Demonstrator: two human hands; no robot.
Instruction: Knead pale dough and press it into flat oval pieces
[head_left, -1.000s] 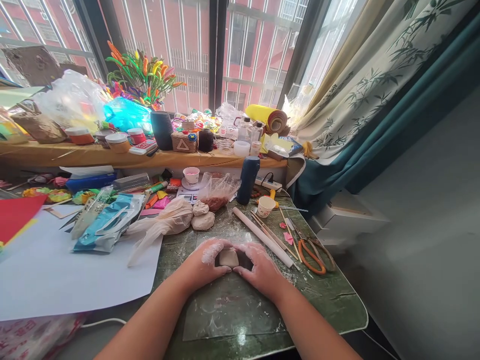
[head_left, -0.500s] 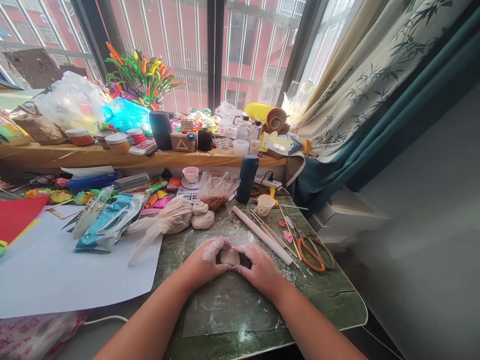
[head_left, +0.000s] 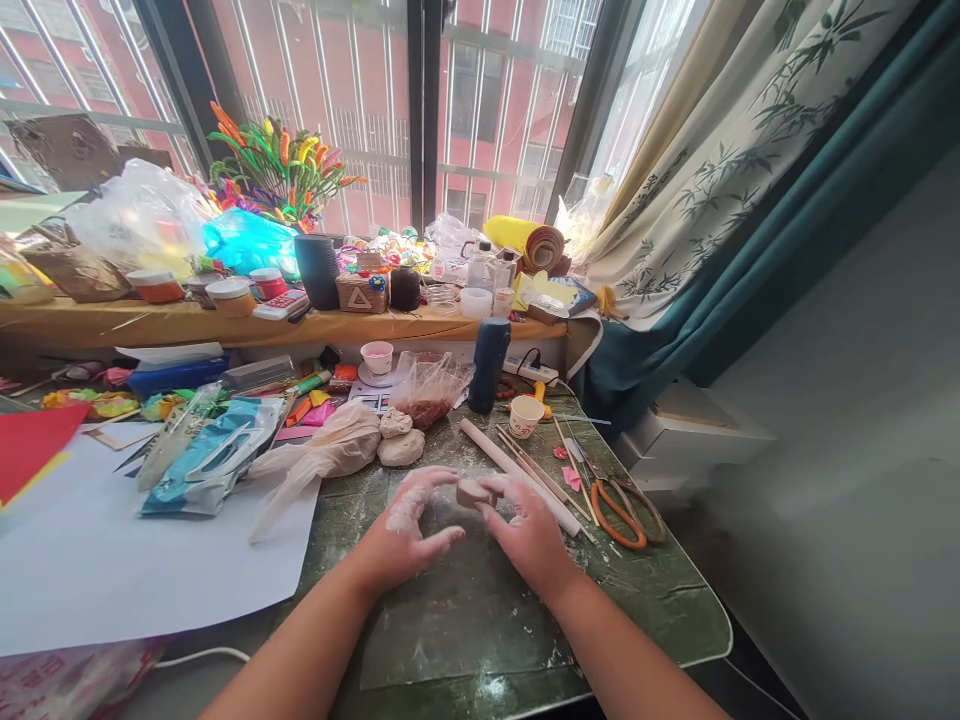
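Note:
A small flattened lump of clay (head_left: 472,493) is pinched between the thumb and fingers of my right hand (head_left: 527,530), just above the table. My left hand (head_left: 409,525), dusted with white powder, is beside it with thumb and fingers spread apart; its fingertips come close to the lump's left edge. Under both hands lies a clear plastic sheet (head_left: 442,630) with white smears. Beyond my left hand, two larger clay lumps (head_left: 401,448) sit stacked against a crumpled plastic bag (head_left: 341,440).
To the right lie a pale rolling pin (head_left: 517,475), thin wooden sticks (head_left: 544,470) and orange-handled scissors (head_left: 619,515). A paper cup (head_left: 526,415) and a dark cylinder (head_left: 490,365) stand behind. White paper (head_left: 217,560) and a blue packet (head_left: 214,455) are at left.
My left hand has let go of the clay lump and opened. My right hand now holds the lump alone, tilted and slightly raised. The view has shifted a little.

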